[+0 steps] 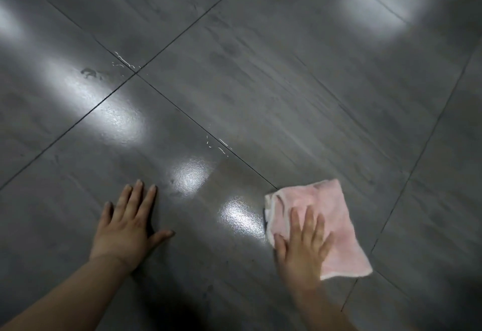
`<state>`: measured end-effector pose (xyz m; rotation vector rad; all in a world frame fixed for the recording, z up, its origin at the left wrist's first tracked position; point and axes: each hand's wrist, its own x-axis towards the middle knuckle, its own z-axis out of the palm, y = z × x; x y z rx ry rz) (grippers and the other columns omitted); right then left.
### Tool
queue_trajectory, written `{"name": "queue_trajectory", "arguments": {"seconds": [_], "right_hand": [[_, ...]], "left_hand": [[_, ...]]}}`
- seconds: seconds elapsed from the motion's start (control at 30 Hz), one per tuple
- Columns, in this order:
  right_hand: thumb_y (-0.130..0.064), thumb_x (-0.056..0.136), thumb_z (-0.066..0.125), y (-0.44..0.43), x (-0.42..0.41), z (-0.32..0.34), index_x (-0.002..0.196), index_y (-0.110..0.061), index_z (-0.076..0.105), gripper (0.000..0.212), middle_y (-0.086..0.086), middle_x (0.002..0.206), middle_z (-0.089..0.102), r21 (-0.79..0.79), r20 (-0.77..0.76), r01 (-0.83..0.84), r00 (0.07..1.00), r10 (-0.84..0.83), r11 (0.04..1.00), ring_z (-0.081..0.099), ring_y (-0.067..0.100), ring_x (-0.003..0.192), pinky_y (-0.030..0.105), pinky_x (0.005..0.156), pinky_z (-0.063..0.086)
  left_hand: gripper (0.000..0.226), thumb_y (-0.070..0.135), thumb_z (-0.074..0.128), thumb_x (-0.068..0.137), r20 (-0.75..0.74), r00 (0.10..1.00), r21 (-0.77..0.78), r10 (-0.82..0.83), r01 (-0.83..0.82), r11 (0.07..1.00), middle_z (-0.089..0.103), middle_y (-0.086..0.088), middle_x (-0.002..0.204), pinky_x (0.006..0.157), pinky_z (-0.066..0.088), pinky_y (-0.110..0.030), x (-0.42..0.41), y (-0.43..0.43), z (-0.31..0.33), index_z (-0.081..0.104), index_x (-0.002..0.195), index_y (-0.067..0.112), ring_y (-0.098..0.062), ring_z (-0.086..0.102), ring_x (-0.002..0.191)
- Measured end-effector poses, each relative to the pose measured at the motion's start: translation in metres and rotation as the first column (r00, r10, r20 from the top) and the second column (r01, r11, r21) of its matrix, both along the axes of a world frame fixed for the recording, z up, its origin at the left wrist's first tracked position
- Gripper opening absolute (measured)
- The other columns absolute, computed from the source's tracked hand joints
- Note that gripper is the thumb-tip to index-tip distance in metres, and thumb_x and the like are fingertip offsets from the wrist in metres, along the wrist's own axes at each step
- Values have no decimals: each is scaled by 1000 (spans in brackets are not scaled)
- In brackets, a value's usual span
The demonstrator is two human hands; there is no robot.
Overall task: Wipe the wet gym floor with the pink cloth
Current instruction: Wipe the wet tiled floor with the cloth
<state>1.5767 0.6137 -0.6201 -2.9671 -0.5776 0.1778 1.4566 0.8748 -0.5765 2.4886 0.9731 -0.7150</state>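
Note:
A folded pink cloth lies flat on the dark grey tiled floor at the lower right. My right hand presses down on the cloth's near left part with straight, spread fingers. My left hand rests flat on the bare floor at the lower left, fingers straight and thumb out. A wet sheen covers the tile between my hands. Small water streaks glint along the grout line above the cloth, and more water drops lie near the tile corner at the upper left.
Large glossy tiles with dark grout lines fill the whole view. Bright light reflections sit at the upper right and across the left side. A small dark smudge marks the tile at the left.

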Motion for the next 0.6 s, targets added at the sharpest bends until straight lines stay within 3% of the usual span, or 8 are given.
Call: {"name": "queue_trajectory", "arguments": {"seconds": [0.07,0.13,0.27,0.3,0.37,0.47,0.53,0.6], "right_hand": [[-50,94,15,18,-47,-10,148,-29,3,59,5,157,-9,-30,50,-155,986,157,987,-7,25,145,49,114,-6],[-52,92,21,52,-59,-7,148,-29,4,63,4,157,-9,-11,61,-331,942,331,944,-9,26,144,52,114,-5],[-49,75,38,88,20,-4,133,-27,34,62,6,146,40,-25,54,-551,833,551,834,10,25,142,48,109,4],[-49,76,35,83,47,-2,135,-26,34,63,5,143,44,-47,82,-503,859,505,863,17,25,138,47,108,4],[-53,82,24,61,85,12,145,-29,19,67,-1,154,17,-58,-85,-265,962,260,962,7,22,143,44,111,-5],[-54,86,16,12,65,18,141,-34,-2,61,4,157,2,-68,-223,166,959,-177,984,-6,23,144,51,113,-5],[-55,88,15,-2,11,9,145,-32,3,63,9,156,9,-13,-42,125,991,-126,992,-1,24,144,57,111,5],[-53,93,13,12,-35,-5,147,-31,3,59,3,157,-7,-18,38,-43,998,43,999,-9,22,144,51,113,0]], "left_hand": [[136,91,-20,29,-5,1000,-11,11,-11,1000,6,-4,155,115,10,-45,3,0,1,6,142,20,-20,5,143],[129,87,-4,31,-25,1000,-21,11,-11,1000,-2,-2,155,116,6,-42,3,-1,5,-4,142,20,-17,-3,143],[114,77,6,41,-28,1000,-32,5,-6,999,-8,0,156,117,3,-39,4,3,10,-8,141,25,-17,-6,144],[109,81,13,48,-44,999,-27,7,-8,1000,-9,-1,156,116,3,-41,3,4,10,-9,141,28,-18,-7,144],[95,78,36,68,-94,995,-4,26,-27,1000,-13,-5,155,115,3,-47,3,5,12,-9,140,35,-22,-11,143],[90,65,48,74,-111,991,-30,75,-78,996,-18,-6,154,113,5,-54,5,5,15,-10,139,40,-27,-16,142],[90,63,49,74,-110,989,-54,99,-105,993,-19,-6,154,113,6,-56,5,5,14,-10,138,41,-28,-17,142],[89,62,51,74,-97,989,-66,114,-120,991,-18,-6,154,112,6,-57,6,4,14,-7,139,41,-28,-16,142]]}}
